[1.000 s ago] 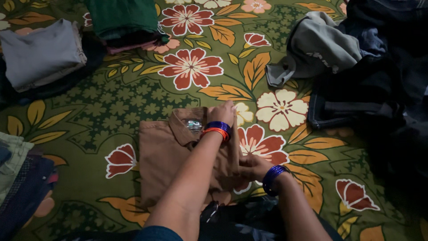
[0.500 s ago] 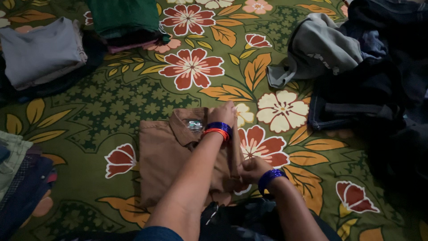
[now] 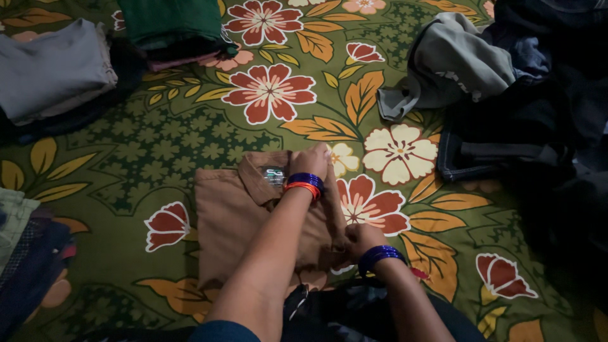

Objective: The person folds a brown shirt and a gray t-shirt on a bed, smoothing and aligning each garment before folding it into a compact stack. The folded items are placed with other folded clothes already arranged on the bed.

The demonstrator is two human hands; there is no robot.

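Observation:
A brown collared shirt (image 3: 231, 221) lies folded on the green floral bedsheet (image 3: 190, 139), collar away from me. My left hand (image 3: 310, 161), with blue and orange bangles on its wrist, reaches across the shirt and grips its top right corner beside the collar. Wearing blue bangles, my right hand (image 3: 360, 238) pinches the shirt's lower right edge. The fabric under my left forearm is hidden.
A folded grey garment (image 3: 54, 66) and a folded green one (image 3: 171, 25) lie at the far left. A loose grey garment (image 3: 456, 63) and a dark heap of clothes (image 3: 544, 120) lie at right. More folded clothes (image 3: 25, 253) are stacked at the left edge.
My right hand has drawn in a little to the left along the shirt's lower right edge, tightening the side fold. My left hand stays at the collar corner.

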